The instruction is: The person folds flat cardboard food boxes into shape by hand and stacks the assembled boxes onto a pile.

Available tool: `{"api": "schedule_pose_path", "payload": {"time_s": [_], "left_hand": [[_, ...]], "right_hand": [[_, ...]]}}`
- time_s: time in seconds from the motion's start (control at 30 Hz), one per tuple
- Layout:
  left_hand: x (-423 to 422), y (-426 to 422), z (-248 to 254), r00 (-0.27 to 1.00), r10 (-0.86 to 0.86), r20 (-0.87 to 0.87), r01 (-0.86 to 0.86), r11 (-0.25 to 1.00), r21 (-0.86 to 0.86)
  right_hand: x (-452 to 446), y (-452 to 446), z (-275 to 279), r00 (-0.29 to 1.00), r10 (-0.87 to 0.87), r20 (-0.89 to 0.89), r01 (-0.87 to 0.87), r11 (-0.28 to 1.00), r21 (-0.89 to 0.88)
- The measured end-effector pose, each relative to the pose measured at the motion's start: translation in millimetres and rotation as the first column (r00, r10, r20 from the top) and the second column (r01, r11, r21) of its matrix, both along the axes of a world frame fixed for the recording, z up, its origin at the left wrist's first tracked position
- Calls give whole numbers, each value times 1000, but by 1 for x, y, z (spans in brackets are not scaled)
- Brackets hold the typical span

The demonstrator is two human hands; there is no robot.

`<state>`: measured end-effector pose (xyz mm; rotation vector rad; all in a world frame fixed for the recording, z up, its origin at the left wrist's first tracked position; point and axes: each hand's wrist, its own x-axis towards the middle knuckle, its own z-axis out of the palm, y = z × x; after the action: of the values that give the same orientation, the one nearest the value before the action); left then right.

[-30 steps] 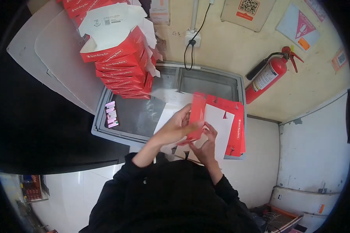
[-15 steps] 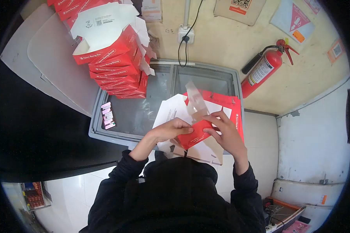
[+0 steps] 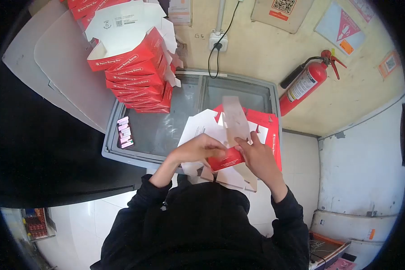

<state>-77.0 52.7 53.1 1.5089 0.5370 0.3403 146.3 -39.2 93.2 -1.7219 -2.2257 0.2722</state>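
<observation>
A small red carton piece (image 3: pixel 228 160) with white print is held low in front of my body. My left hand (image 3: pixel 198 150) grips its left end, thumb lying over the red face. At its right end my right hand (image 3: pixel 262 161) pinches the edge between thumb and fingers. A pale, slightly blurred flap (image 3: pixel 235 116) stands up from behind the red face and seems to belong to the same piece. Beneath both hands lie flat box blanks, one with its white side (image 3: pixel 194 130) showing and others red (image 3: pixel 274 128).
The blanks lie on a glass-topped chest freezer (image 3: pixel 155 135). A tall stack of red boxes (image 3: pixel 137 85) stands at its back left, near a phone (image 3: pixel 125 132). Behind are a plugged-in cable (image 3: pixel 218 46) and a fire extinguisher (image 3: pixel 305 83) at right.
The pale flap has swung from a leftward lean to more upright. My right fingers have shifted down and closer along the carton's edge. The view has shifted slightly.
</observation>
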Motion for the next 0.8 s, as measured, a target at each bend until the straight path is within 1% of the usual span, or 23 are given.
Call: {"api": "schedule_pose_path", "payload": {"time_s": [0.07,0.1,0.17,0.27,0.33,0.37,0.47,0.57,0.67,0.77,0.8], "left_hand": [[-11,11,-10,974,72,216,-56,995,-78],[-18,17,-15,941,113,319,-78,990,-120],[-38,19,-22,896,78,437,-85,996,-2],[-29,6,-9,912,143,384,-233,952,199],[-19,2,3,973,126,196,-194,903,382],[-15,-2,3,959,151,239,-224,921,318],[-14,-6,2,889,335,311,-450,763,464],[-19,-8,11,804,486,342,-584,538,608],[-26,-19,36,919,376,115,-336,601,725],[-34,-22,53,955,297,5,-205,648,734],[-36,-23,62,957,283,60,-231,622,748]], "right_hand": [[-1,4,-4,998,-4,58,7,999,-47],[0,6,-5,1000,-19,-24,19,999,-31],[3,8,-6,981,-45,-189,45,999,-5],[-4,9,3,949,-111,-296,85,991,-101],[-16,9,6,942,-78,-325,48,994,-99],[-20,10,7,938,-63,-342,32,995,-96],[-19,14,12,944,-73,-321,53,996,-71],[-27,14,8,925,-59,-375,60,998,-10],[-38,13,25,906,-86,-415,50,994,-96],[-46,8,32,863,-14,-504,13,1000,-7],[-51,11,38,865,29,-501,16,996,85]]}}
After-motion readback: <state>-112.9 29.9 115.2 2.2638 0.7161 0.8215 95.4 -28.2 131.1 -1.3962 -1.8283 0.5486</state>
